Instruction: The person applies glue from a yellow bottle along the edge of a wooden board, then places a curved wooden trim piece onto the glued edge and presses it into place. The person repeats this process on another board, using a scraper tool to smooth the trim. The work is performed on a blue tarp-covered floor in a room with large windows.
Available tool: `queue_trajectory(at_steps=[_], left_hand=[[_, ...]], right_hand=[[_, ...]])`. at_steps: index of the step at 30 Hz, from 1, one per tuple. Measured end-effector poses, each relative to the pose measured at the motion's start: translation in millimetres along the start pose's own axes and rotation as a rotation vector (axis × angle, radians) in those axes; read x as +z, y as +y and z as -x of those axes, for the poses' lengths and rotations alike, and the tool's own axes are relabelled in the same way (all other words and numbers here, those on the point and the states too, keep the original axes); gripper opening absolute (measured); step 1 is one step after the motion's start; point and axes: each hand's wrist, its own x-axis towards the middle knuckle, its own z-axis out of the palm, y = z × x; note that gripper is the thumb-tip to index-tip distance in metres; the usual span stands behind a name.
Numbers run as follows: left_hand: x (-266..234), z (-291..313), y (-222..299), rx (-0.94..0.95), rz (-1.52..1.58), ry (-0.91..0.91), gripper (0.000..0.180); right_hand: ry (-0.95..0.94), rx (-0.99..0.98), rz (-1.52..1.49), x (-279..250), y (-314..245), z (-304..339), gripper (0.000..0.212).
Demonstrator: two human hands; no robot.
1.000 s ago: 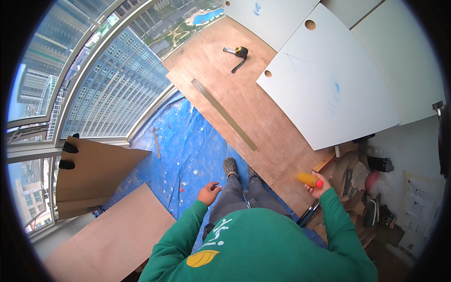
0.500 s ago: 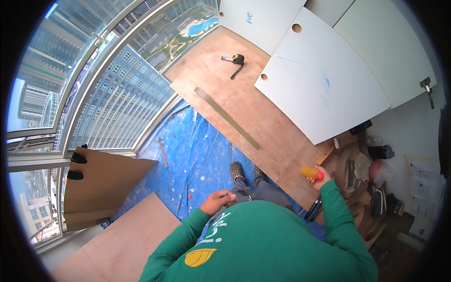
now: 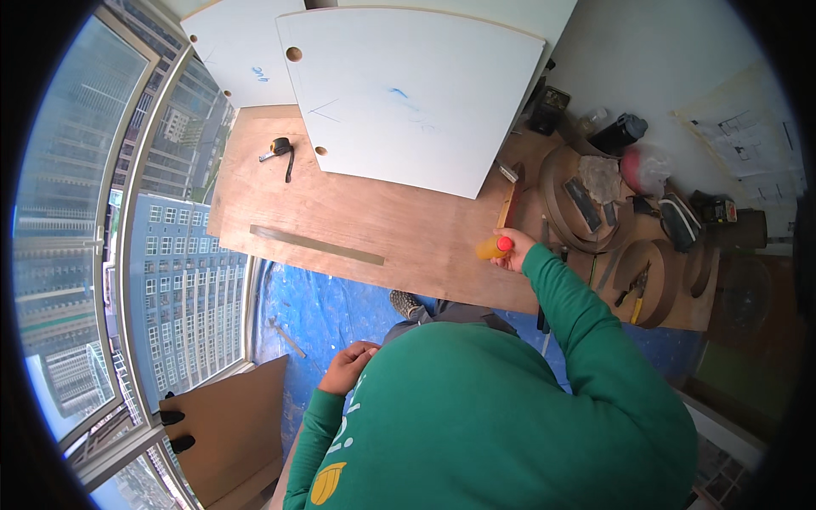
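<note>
My right hand [image 3: 515, 247] is closed around a yellow bottle [image 3: 489, 248] with a red cap, just above the right part of the plywood table [image 3: 425, 251]. Down at my left side, my left hand [image 3: 347, 367] has its fingers curled in by my shirt; whatever they hold, if anything, is hidden. A long thin grey-brown strip [image 3: 316, 245] lies along the table's near side. Beyond it rests a white panel [image 3: 399, 93] with round holes and blue pen marks. To the left sits a black and yellow tape measure [image 3: 280, 146].
Coiled brown edging [image 3: 552, 200], pliers [image 3: 639, 293] and a black bottle [image 3: 619, 134] crowd the table's right end. A second white panel [image 3: 242, 55] lies far left. Blue sheeting [image 3: 297, 297] covers the floor, with a hammer-like tool [image 3: 287, 338] on it. Brown board [image 3: 229, 425] leans by the windows.
My view has turned right, so the table and panels sit further left and more of the cluttered end shows. The bottle stays in my right hand; my left hand has drawn in against my side.
</note>
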Motion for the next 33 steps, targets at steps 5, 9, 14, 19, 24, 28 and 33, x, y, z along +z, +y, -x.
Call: queue_trajectory(at_steps=[5,9,14,19,24,28,33], left_hand=[[21,-7,14,-0.024,-0.003,0.089,0.028],[35,-12,21,-0.038,-0.023,0.137,0.029],[34,-4,26,0.005,-0.009,0.118,0.027],[26,3,46,0.023,0.013,0.147,0.028],[-35,-32,2,0.173,-0.387,0.367,0.034],[-130,-74,-20,0.280,-0.857,0.593,0.035],[-219,-134,14,0.279,-1.214,0.698,0.042]], right_hand=[[0.038,-0.106,0.045,18,11,22,0.048],[-0.002,-0.093,0.013,13,15,15,0.046],[-0.041,-0.103,0.014,11,16,12,0.051],[0.159,-0.081,0.079,9,11,27,0.056],[0.349,-0.095,0.248,-28,40,36,0.037],[0.386,0.042,0.623,-56,85,48,0.030],[0.514,0.062,0.719,-36,139,71,0.027]])
